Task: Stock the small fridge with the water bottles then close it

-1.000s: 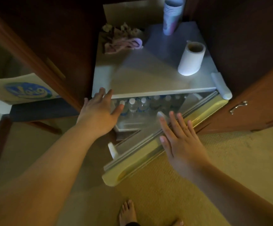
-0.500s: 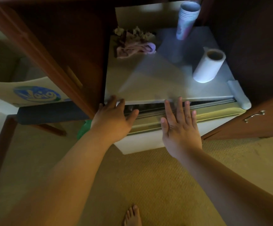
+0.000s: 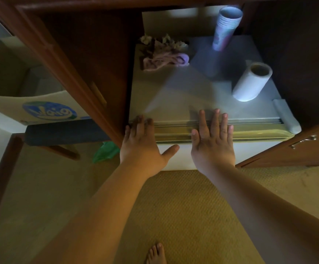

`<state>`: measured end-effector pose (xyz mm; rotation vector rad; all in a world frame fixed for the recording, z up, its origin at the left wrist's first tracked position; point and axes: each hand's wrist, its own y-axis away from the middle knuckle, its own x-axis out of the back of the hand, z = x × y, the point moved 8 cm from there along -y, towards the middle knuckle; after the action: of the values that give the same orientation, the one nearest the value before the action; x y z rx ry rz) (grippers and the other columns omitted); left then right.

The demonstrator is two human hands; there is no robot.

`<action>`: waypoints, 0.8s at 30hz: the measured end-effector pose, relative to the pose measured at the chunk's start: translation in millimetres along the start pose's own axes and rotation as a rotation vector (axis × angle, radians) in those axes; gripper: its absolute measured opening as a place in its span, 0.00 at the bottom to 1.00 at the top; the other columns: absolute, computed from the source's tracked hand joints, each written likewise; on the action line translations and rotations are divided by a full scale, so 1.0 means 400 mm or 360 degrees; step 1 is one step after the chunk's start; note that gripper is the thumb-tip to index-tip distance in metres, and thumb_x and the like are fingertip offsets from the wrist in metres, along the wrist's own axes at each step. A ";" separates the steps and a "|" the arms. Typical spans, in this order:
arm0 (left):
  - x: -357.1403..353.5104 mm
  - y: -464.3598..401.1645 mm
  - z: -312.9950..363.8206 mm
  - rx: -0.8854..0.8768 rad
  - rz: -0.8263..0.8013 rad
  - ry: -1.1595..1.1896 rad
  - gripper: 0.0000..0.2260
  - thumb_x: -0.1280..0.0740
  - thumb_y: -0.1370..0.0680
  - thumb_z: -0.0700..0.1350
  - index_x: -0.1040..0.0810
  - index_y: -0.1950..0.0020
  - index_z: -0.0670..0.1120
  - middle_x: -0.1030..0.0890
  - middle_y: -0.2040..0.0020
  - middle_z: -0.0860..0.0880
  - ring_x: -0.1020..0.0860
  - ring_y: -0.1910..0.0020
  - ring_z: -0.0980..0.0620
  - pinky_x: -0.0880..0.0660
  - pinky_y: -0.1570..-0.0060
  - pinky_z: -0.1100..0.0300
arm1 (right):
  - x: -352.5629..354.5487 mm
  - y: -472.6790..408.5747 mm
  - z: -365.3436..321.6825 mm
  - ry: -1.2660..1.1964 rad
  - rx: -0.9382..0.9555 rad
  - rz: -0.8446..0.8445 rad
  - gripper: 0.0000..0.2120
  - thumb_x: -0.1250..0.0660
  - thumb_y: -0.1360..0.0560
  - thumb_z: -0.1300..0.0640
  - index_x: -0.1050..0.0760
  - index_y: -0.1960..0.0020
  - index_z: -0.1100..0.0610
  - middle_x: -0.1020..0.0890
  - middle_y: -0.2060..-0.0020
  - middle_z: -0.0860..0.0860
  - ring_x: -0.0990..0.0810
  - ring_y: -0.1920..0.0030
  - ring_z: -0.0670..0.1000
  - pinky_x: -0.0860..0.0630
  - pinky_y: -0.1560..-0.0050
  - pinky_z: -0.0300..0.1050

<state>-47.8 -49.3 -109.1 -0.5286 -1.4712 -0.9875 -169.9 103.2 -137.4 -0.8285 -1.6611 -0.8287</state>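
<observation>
The small white fridge [image 3: 202,96] stands inside a dark wooden cabinet. Its door [image 3: 250,149] lies flush against the body, with only the seal line showing along the top edge. My left hand [image 3: 143,147] rests flat on the door's top left corner, fingers apart. My right hand [image 3: 212,141] is pressed flat on the door's top edge near the middle, fingers spread onto the fridge top. Both hands hold nothing. The water bottles are hidden behind the door.
On the fridge top stand a stack of paper cups [image 3: 226,27], a paper towel roll [image 3: 250,82] and a crumpled pink cloth [image 3: 164,60]. An open cabinet door [image 3: 65,60] angles left; a cardboard box [image 3: 40,109] and green plastic [image 3: 105,151] lie beyond. My bare foot [image 3: 155,254] is on the carpet.
The fridge door swung from wide open, with bottles visible inside, to flush against the fridge. Both hands followed it forward and now lie flat on its top edge.
</observation>
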 end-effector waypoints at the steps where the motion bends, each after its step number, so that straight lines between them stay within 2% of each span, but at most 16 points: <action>1: -0.004 -0.001 0.002 0.0005 0.0005 0.0000 0.50 0.53 0.28 0.79 0.58 0.17 0.48 0.57 0.17 0.43 0.56 0.18 0.43 0.54 0.20 0.45 | 0.001 0.000 0.000 -0.0002 0.0002 0.0000 0.29 0.64 0.16 0.40 0.69 0.19 0.46 0.68 0.20 0.53 0.73 0.22 0.55 0.66 0.21 0.55; 6: -0.023 -0.004 0.009 0.0034 0.0058 -0.0067 0.49 0.51 0.26 0.77 0.61 0.17 0.46 0.60 0.17 0.41 0.58 0.18 0.42 0.56 0.20 0.46 | 0.002 -0.001 -0.001 -0.0028 0.0014 -0.0050 0.28 0.64 0.16 0.40 0.68 0.19 0.45 0.67 0.20 0.53 0.72 0.22 0.55 0.66 0.21 0.55; 11: -0.038 -0.005 0.017 0.0091 0.0094 -0.0107 0.50 0.55 0.26 0.77 0.63 0.18 0.43 0.62 0.18 0.39 0.61 0.19 0.42 0.57 0.20 0.45 | 0.003 -0.002 -0.001 -0.0042 -0.0002 -0.0105 0.28 0.63 0.16 0.40 0.68 0.19 0.43 0.68 0.20 0.52 0.71 0.21 0.55 0.66 0.21 0.55; 15: -0.040 -0.004 0.027 0.0130 0.0168 -0.0080 0.44 0.58 0.21 0.72 0.63 0.18 0.41 0.61 0.18 0.38 0.60 0.19 0.41 0.56 0.20 0.44 | 0.004 -0.005 -0.001 -0.0062 0.0006 -0.0137 0.28 0.63 0.16 0.41 0.69 0.20 0.43 0.69 0.20 0.53 0.72 0.21 0.55 0.66 0.21 0.56; 19: -0.051 0.005 0.031 0.0175 0.0115 -0.0133 0.42 0.60 0.20 0.70 0.67 0.19 0.40 0.64 0.19 0.37 0.62 0.19 0.40 0.58 0.21 0.43 | -0.003 -0.001 0.002 -0.0039 0.0021 -0.0153 0.28 0.63 0.16 0.40 0.70 0.20 0.42 0.69 0.20 0.52 0.71 0.21 0.55 0.65 0.21 0.55; 21: -0.045 -0.007 0.037 0.0180 0.0064 -0.0128 0.42 0.58 0.20 0.69 0.67 0.19 0.41 0.65 0.19 0.38 0.62 0.19 0.40 0.58 0.21 0.43 | 0.007 -0.007 -0.001 -0.0087 0.0074 -0.0133 0.28 0.62 0.16 0.40 0.70 0.21 0.41 0.69 0.20 0.52 0.70 0.21 0.55 0.64 0.21 0.55; 23: -0.023 -0.018 0.031 0.0213 0.0048 0.0033 0.43 0.54 0.20 0.70 0.63 0.18 0.43 0.62 0.18 0.40 0.61 0.19 0.41 0.57 0.20 0.43 | 0.025 -0.010 0.009 -0.0092 0.0115 -0.0172 0.29 0.61 0.16 0.41 0.72 0.21 0.42 0.71 0.21 0.53 0.72 0.22 0.54 0.64 0.21 0.54; 24: -0.015 0.001 0.028 0.0229 0.0140 0.0140 0.43 0.51 0.21 0.71 0.60 0.17 0.45 0.60 0.17 0.41 0.60 0.19 0.41 0.57 0.20 0.43 | 0.025 0.018 0.027 -0.0074 0.0144 -0.0159 0.30 0.60 0.16 0.40 0.73 0.22 0.42 0.72 0.22 0.53 0.73 0.22 0.54 0.63 0.20 0.54</action>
<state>-53.0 -38.4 -113.9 -0.4363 -1.4166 -0.8192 -171.1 117.2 -129.0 -0.7119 -1.7796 -0.8014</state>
